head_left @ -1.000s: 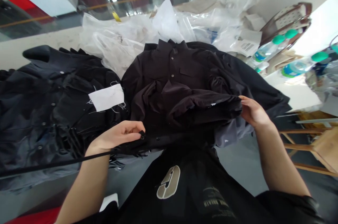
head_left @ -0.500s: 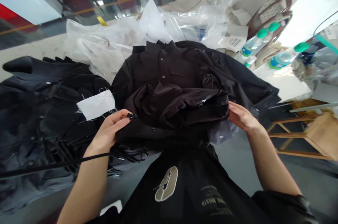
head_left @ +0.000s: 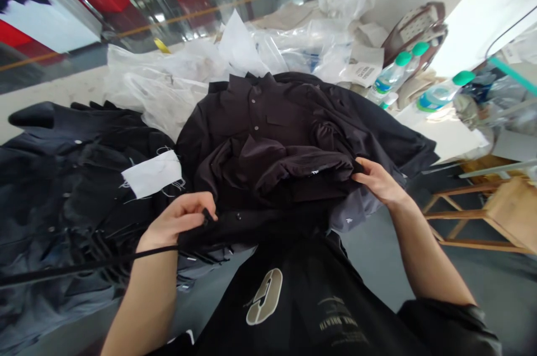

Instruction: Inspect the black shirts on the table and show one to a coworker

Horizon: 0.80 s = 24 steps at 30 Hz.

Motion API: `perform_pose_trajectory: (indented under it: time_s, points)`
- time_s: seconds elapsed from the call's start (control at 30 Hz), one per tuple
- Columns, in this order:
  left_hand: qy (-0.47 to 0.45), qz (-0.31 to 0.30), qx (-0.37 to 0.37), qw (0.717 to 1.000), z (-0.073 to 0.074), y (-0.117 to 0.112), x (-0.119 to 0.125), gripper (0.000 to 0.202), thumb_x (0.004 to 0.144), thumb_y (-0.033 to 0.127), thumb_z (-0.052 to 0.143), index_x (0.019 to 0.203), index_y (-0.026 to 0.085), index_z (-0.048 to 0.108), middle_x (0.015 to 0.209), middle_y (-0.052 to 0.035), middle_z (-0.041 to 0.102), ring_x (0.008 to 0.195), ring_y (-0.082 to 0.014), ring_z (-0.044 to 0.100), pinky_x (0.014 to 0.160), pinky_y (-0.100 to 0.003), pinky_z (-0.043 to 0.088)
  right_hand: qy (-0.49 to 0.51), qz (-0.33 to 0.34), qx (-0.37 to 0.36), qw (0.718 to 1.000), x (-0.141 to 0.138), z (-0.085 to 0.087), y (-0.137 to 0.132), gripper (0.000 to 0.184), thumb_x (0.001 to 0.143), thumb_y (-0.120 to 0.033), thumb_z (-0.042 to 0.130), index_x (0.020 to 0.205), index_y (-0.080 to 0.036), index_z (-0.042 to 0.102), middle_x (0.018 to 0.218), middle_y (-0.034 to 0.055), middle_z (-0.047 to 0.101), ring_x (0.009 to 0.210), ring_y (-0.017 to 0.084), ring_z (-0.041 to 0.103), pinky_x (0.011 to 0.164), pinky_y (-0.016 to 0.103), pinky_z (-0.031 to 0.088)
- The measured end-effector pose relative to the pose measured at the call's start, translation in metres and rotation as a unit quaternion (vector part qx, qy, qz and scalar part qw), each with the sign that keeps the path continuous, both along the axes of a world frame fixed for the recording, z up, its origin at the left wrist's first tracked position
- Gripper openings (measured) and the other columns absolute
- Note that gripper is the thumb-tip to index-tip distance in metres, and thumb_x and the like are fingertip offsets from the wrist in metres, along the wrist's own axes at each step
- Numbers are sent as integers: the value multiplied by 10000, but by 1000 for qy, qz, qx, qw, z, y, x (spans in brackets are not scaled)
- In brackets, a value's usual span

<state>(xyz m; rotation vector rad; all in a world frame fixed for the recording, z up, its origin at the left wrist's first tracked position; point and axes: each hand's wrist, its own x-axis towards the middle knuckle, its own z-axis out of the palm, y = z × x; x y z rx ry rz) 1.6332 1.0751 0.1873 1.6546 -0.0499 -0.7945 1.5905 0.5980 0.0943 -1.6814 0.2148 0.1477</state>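
A black snap-front jacket [head_left: 277, 113] lies spread in front of me, collar at the far side and its lower part bunched into folds. My left hand [head_left: 180, 221] pinches the near left edge of the jacket, fingertips closed on dark cloth. At the near right side, my right hand [head_left: 380, 181] grips the folded edge between thumb and fingers. Small white lettering shows on the fold between the hands. Under the right side hangs a greyish garment part [head_left: 350, 216] with a small white mark. A black strap or cord [head_left: 88, 266] runs leftward from my left wrist.
At left lies a stack of black jackets [head_left: 96, 177] with a white cloth label [head_left: 153, 174] on it. Clear plastic bags [head_left: 155, 88] line the back. Green-capped bottles [head_left: 438, 93] and a brown bag [head_left: 413, 26] stand at right, above a wooden stool [head_left: 503, 216].
My left hand has moved slightly right and toward me, drawing the near edge along. My right hand has shifted a little left, its fingers now closed over the fold. The view has shifted slightly.
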Motion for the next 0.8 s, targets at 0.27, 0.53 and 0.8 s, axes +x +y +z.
perform_pose_trajectory:
  time_s: [0.27,0.53,0.8]
  points:
    - [53,-99,-37,993,-5,-46,-20,326,755,461,737,842,179,598,582,37,505,470,-73,389,443,-190,250,-68,-147,-364,917,4,-6,8,201,729,-204,633,927,-243,629,947,62,587,810,244,555,805,432,468]
    - [19,-47,-85,995,-11,-104,-44,252,876,407,631,948,182,544,628,55,510,502,-68,419,472,-178,311,-169,145,-59,973,-33,71,112,259,980,-419,554,1145,-247,656,1184,80,654,1127,254,599,1024,416,463]
    - [-32,-73,-45,996,-32,-82,-57,127,924,305,586,947,181,604,746,24,617,650,-98,558,607,-209,439,140,263,148,943,-53,37,179,468,879,-614,655,825,-154,588,694,-27,487,621,95,394,557,236,296]
